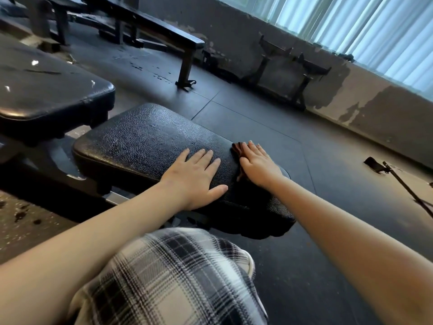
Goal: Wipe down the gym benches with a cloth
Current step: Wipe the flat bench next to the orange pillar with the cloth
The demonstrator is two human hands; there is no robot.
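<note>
A black textured bench pad (145, 139) lies in front of me, its near end just past my knee. My left hand (195, 174) rests flat on the pad with fingers straight and spread. My right hand (256, 164) presses flat on a dark reddish-brown cloth (237, 148) at the pad's right edge. Only a strip of the cloth shows beside and under the palm. A second, worn black pad (46, 90) of the same bench sits higher at the left.
Another flat bench (164, 29) stands further back. A low metal rack (290, 73) sits against the peeling wall under a window with vertical blinds (375, 31). Dark rubber floor (293, 148) spreads to the right, with a thin black bar and pad (379, 166) lying on it. My plaid-clad knee (178, 277) is below.
</note>
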